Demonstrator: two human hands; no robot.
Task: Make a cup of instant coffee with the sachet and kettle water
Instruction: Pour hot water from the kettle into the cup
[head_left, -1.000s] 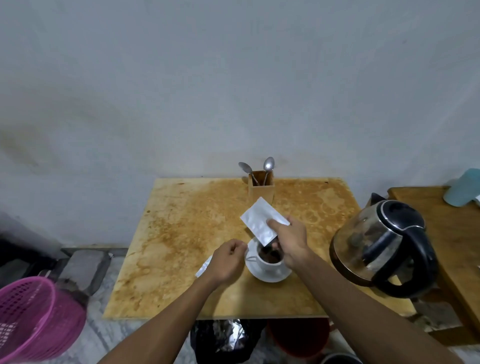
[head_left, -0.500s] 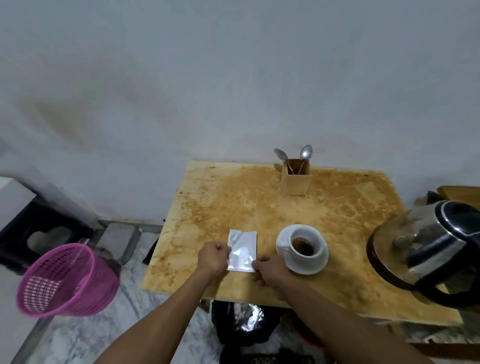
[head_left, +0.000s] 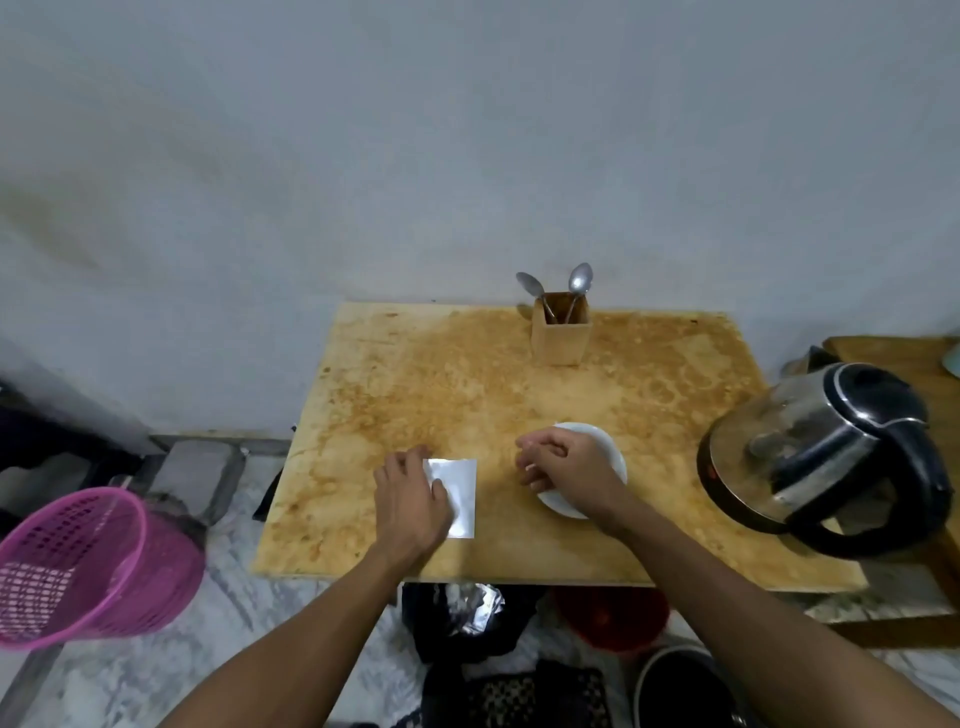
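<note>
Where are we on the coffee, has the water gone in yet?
The sachet lies flat on the table under the left hand. The right hand hides the cup, so its contents are unknown. The kettle stands untouched, the spoons unused. Pouring and stirring likely remain.

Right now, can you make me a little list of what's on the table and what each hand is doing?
table: stained yellow-brown wooden table
left hand: lies on flat silver foil sachet
right hand: curled over white saucer, hiding the cup
spoons: two metal spoons upright in square wooden holder
kettle: steel kettle with black handle, right edge
floor: pink plastic basket, left
</note>
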